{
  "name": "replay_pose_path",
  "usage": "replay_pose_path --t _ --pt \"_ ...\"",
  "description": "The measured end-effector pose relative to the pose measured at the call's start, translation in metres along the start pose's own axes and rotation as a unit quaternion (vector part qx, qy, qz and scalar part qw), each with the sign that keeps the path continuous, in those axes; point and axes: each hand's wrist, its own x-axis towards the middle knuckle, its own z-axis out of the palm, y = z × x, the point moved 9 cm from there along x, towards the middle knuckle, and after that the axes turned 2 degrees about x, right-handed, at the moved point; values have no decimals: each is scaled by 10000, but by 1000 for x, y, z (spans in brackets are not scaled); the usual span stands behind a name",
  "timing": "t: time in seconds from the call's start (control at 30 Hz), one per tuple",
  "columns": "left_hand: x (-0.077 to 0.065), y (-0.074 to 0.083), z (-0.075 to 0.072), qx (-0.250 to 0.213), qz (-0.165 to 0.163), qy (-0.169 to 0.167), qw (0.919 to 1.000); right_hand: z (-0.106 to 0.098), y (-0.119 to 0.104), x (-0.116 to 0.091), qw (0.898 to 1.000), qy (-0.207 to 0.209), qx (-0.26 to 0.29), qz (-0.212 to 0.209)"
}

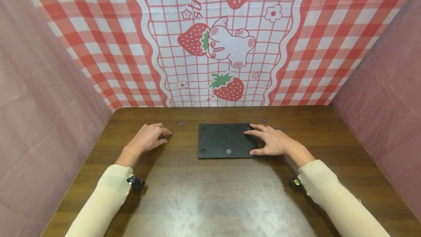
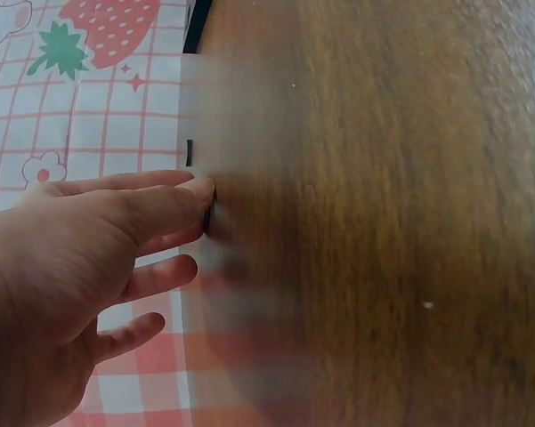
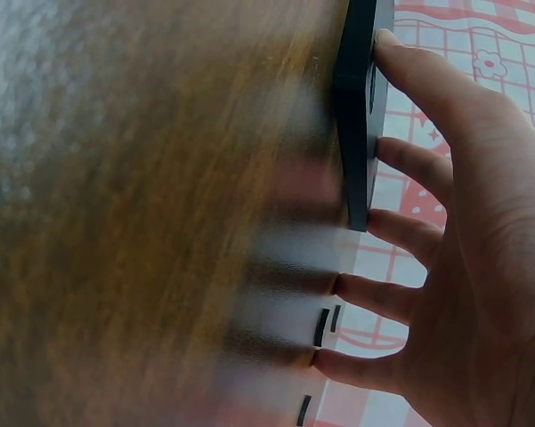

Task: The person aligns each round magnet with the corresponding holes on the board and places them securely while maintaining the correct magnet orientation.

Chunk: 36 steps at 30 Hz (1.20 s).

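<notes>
My left hand (image 1: pixel 149 137) is left of the board and pinches a small dark disc (image 2: pixel 209 213) between thumb and fingertips, low over the table. The flat black board (image 1: pixel 220 141) has several round recesses along its long edges. A light grey disc (image 1: pixel 228 151) sits in the middle recess of the near row. On the board's right end, my right hand (image 1: pixel 271 140) rests with fingers spread. Its thumb touches the near corner, two fingertips touch the board's top, and the others reach the table beyond. The hand partly hides the right-hand recesses.
One loose dark disc (image 1: pixel 181 123) lies between the left hand and the board, farther back. Two more discs, one behind the board's right end (image 1: pixel 264 120) and another by the right hand (image 1: pixel 282 129), lie on the wooden table (image 1: pixel 210 196). A strawberry-print cloth (image 1: pixel 227 54) hangs behind.
</notes>
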Motion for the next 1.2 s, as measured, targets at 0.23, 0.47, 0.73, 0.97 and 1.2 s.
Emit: replay_pose_path --t 0.23,0.47,0.73,0.97,1.2 --pt "2 -13 11 78 29 139 9999 0 2 0 10000 11 -30 16" --pt "8 -25 25 74 -89 27 9999 2 4 1 10000 5 1 66" --pt "16 -41 39 -32 -131 -71 9999 2 3 1 10000 -19 -16 18" --pt "18 -36 32 -33 -307 -175 9994 -1 2 0 10000 6 -47 -9" --pt "12 -4 5 268 -367 -408 9981 1 5 1 10000 -19 -44 1"
